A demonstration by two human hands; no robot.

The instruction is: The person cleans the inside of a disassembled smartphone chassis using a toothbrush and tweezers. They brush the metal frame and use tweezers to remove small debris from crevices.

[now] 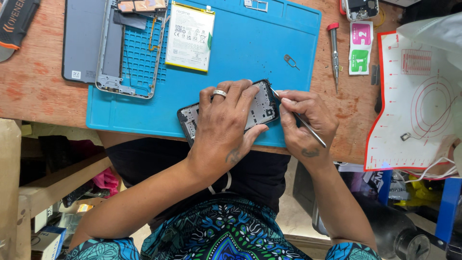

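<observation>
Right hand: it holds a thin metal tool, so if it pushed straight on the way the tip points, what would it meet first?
The right hand aims the thin metal tool up-left; its tip already sits at the corner of the opened phone, so that comes first, though contact is hard to confirm.

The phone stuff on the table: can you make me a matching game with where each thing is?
Things:
1. opened phone
2. battery
3. screwdriver
4. thin metal tool

Places:
A. bare wood, right of the blue mat
B. in the right hand
C. under the left hand
D. flat at the mat's top

Pairs: 1-C, 2-D, 3-A, 4-B
</observation>
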